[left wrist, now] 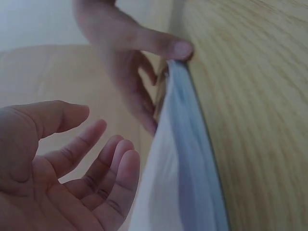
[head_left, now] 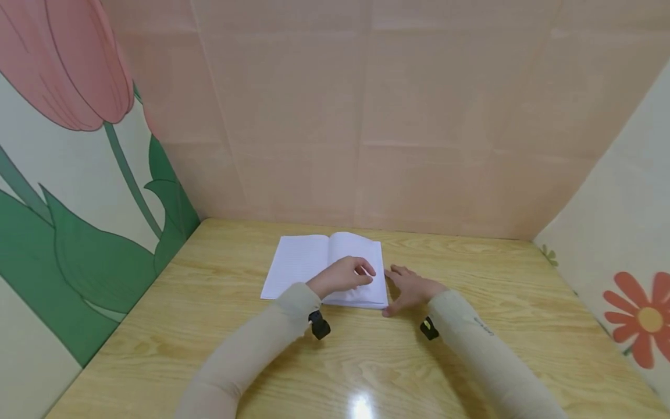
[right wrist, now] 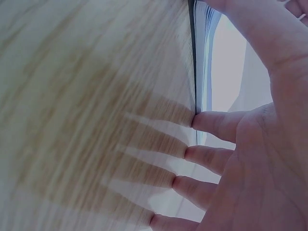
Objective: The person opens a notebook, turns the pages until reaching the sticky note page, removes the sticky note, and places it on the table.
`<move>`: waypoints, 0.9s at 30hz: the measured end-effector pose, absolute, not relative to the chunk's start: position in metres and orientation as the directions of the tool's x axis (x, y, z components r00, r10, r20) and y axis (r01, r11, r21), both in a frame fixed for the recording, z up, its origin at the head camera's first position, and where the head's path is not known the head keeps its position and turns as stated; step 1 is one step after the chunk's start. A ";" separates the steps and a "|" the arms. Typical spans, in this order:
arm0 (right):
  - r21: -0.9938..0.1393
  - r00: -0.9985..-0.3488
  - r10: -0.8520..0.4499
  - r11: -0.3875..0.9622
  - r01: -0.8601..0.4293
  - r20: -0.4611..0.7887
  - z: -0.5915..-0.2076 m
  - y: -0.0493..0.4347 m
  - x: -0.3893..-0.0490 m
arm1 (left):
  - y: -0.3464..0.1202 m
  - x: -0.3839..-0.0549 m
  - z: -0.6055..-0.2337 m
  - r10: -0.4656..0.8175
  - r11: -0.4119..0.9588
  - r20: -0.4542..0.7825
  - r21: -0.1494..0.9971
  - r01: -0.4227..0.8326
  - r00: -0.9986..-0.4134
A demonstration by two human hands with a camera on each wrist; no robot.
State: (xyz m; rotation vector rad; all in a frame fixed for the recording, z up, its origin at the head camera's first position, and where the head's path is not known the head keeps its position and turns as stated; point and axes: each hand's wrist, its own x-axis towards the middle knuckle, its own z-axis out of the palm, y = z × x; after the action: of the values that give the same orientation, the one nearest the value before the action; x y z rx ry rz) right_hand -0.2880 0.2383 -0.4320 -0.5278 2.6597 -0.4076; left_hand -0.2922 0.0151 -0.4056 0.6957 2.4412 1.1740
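Observation:
An open notebook (head_left: 299, 262) with lined white pages lies on the wooden table. My left hand (head_left: 346, 274) hovers over its right page, fingers loosely bent; the left wrist view shows nothing between the thumb and fingers (left wrist: 79, 178). At the notebook's right edge, my right hand (head_left: 412, 289) has its fingers spread. Its thumb lies by the near right corner, and in the right wrist view the fingertips (right wrist: 202, 120) rest on the table along the page edges (right wrist: 204, 62). The right page bulges up slightly near the spine.
The wooden table (head_left: 220, 326) reaches back to a plain peach backdrop (head_left: 366, 116). A panel with a large tulip (head_left: 68, 58) stands on the left, and one with a red flower (head_left: 649, 320) on the right. Each wrist carries a small black camera (head_left: 319, 325).

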 end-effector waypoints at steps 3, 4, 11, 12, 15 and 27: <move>-0.356 -0.846 -0.425 0.882 -0.308 -0.321 -0.432 0.239 -0.288 | 0.019 -0.293 -0.412 0.570 0.565 -0.124 0.777 0.278 -0.812; -0.356 -0.846 -0.426 0.882 -0.309 -0.321 -0.433 0.239 -0.288 | 0.021 -0.293 -0.414 0.570 0.575 -0.137 0.771 0.275 -0.810; -0.350 -0.846 -0.426 0.884 -0.312 -0.322 -0.435 0.240 -0.289 | 0.024 -0.296 -0.426 0.565 0.628 -0.182 0.728 0.276 -0.805; -0.350 -0.846 -0.425 0.884 -0.311 -0.321 -0.435 0.240 -0.289 | 0.024 -0.296 -0.426 0.566 0.634 -0.186 0.721 0.280 -0.803; -0.348 -0.847 -0.423 0.885 -0.310 -0.320 -0.436 0.241 -0.290 | 0.025 -0.296 -0.426 0.570 0.647 -0.194 0.705 0.291 -0.798; -0.366 -0.846 -0.443 0.871 -0.327 -0.297 -0.434 0.240 -0.289 | 0.031 -0.294 -0.423 0.563 0.707 -0.191 0.615 0.349 -0.804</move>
State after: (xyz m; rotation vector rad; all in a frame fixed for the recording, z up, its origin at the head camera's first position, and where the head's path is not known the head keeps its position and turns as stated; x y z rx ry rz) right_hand -0.2888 0.2401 -0.4336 -0.5708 2.6672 -0.4285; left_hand -0.2939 0.0312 -0.4232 0.7097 2.5491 0.8111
